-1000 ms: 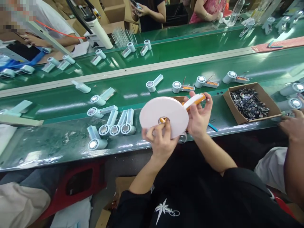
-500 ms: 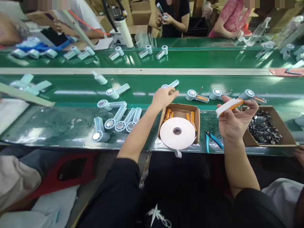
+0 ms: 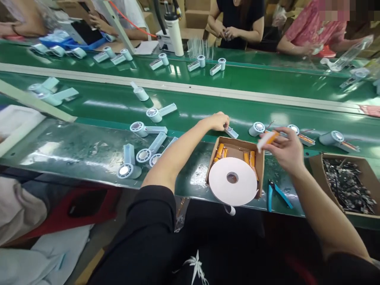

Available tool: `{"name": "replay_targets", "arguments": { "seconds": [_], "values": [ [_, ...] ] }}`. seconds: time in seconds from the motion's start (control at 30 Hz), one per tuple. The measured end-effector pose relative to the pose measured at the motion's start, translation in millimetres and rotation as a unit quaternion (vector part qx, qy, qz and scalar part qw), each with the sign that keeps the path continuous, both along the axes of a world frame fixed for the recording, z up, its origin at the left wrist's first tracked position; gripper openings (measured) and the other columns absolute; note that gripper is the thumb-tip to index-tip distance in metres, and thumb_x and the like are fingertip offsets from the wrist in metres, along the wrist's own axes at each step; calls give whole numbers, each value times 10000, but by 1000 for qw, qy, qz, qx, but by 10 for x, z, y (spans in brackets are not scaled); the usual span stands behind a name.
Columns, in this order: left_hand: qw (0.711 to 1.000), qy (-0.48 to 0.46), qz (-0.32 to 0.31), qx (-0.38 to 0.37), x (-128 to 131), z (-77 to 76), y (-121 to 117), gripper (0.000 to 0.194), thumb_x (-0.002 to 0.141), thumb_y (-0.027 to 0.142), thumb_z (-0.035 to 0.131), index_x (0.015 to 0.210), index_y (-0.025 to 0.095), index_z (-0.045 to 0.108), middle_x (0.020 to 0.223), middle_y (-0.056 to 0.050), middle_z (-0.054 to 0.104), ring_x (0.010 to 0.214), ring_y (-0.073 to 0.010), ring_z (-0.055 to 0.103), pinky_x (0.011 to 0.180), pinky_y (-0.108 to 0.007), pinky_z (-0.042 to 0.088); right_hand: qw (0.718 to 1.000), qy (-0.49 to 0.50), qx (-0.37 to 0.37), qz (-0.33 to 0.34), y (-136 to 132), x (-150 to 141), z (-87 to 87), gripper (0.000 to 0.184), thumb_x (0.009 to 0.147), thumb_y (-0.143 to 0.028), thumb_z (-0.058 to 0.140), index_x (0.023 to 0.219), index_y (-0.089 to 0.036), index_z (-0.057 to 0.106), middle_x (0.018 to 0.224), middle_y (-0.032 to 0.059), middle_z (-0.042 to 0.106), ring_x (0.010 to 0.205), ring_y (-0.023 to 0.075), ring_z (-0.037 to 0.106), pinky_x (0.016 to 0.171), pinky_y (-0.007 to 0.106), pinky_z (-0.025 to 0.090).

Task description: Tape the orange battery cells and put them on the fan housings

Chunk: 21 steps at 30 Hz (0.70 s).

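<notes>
My left hand reaches out over the green belt, its fingers closed on a pale blue fan housing whose handle sticks out below the knuckles. My right hand is held up to the right, pinching an orange battery cell with a white strip on it. Between my arms a big white tape roll lies flat on a small cardboard box that holds more orange cells.
Several pale blue fan housings lie left of my arm, others with orange wiring to the right. Blue cutters lie by the box. A carton of dark parts stands at right. Other people work across the far belt.
The tape roll left my hands and now lies on the small box. My left hand reached forward and closed on a fan housing; my right hand kept the orange cell and moved lower.
</notes>
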<state>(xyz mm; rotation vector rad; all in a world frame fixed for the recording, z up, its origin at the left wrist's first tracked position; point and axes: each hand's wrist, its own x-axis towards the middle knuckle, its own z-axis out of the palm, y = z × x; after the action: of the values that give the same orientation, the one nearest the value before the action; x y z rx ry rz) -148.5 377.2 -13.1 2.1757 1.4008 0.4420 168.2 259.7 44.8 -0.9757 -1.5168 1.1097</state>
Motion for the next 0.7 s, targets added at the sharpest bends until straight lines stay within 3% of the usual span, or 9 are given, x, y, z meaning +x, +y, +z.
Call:
{"name": "replay_targets", "arguments": {
  "seconds": [0.13,0.23,0.37,0.5,0.6,0.7],
  "values": [
    [997,-64,-29,-45,-5,4,63,175,803,259,756,941,168,811,1047,-68,812,969,-208,683,967,-331,521,985,-161,21,54,637,-509,-124,558,753,-357,894,1260,-225,705,1005,59,854,1008,301,843,976,464,677],
    [995,-91,11,-36,44,-50,57,293,931,301,607,1104,141,782,1048,-79,798,924,-194,667,928,-331,530,941,-321,62,84,882,-750,-176,445,878,-279,798,1310,-200,728,919,43,846,924,270,827,930,401,643],
    [993,-99,54,-27,159,-127,115,246,958,277,568,1045,154,763,1008,-72,781,941,-211,667,948,-334,517,862,-486,105,100,908,-891,-153,434,980,-287,754,1405,-209,709,961,70,846,949,286,805,874,347,590],
    [990,-110,79,-29,229,-150,155,217,966,248,556,1029,163,745,1051,-85,786,995,-226,676,999,-348,509,760,-628,136,97,839,-972,-48,499,1043,-384,721,1509,-216,668,1161,184,832,1075,405,786,883,414,575],
    [988,-116,94,-36,249,-148,122,211,975,228,545,1054,167,731,1099,-88,789,1025,-221,676,1019,-340,506,718,-671,128,133,811,-1022,-13,513,1045,-365,723,1534,-222,660,1240,220,809,1120,438,775,897,438,576],
    [987,-111,113,-41,296,-121,77,201,991,213,530,1046,177,720,1126,-92,785,1046,-216,672,1038,-335,499,694,-692,111,165,834,-1092,-37,454,1064,-453,707,1470,-249,716,1273,215,798,1161,424,768,921,443,580]
  ]
}}
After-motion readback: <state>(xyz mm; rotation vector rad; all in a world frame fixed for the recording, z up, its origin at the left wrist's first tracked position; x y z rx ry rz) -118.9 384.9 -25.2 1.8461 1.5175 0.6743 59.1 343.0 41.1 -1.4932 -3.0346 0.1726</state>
